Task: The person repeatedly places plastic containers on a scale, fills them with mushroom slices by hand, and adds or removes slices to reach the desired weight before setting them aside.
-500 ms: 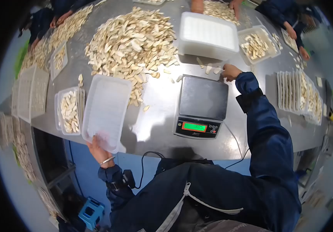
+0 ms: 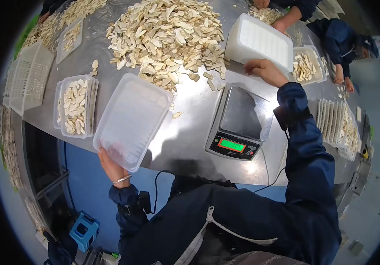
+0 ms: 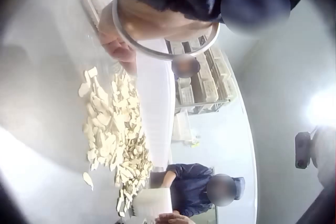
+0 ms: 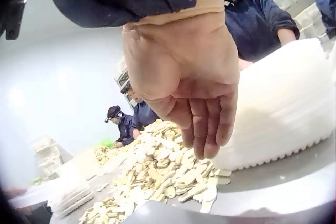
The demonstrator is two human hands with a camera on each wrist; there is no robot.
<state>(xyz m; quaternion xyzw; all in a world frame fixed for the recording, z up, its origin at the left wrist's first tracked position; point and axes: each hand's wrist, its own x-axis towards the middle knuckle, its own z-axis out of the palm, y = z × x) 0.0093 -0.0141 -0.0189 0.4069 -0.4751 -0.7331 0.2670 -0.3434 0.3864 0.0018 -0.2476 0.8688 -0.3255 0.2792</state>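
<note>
My left hand [image 2: 112,168] grips the near end of an empty translucent tray [image 2: 132,119], tilted above the steel table; the left wrist view shows the tray's side [image 3: 157,103] below the fingers. My right hand [image 2: 267,71] hangs over the table between the scale [image 2: 245,112] and a stack of white trays [image 2: 263,42]. In the right wrist view this hand [image 4: 184,77] has relaxed fingers and holds nothing, beside the tray stack [image 4: 278,103]. The scale's green display is lit and its plate is bare. A heap of pale slices [image 2: 168,37] lies beyond the tray.
Filled trays [image 2: 76,106] stand at the left, with a white basket [image 2: 31,79] behind them. Upright filled trays [image 2: 338,126] stand at the right, and another tray of slices [image 2: 304,66] sits beyond the stack. Other people work around the table. A cable runs beside the scale.
My right hand has moved from the small slices beside the scale toward the tray stack, its fingers now off the table. The left hand still holds the tray, tilted a little more. The head view has shifted.
</note>
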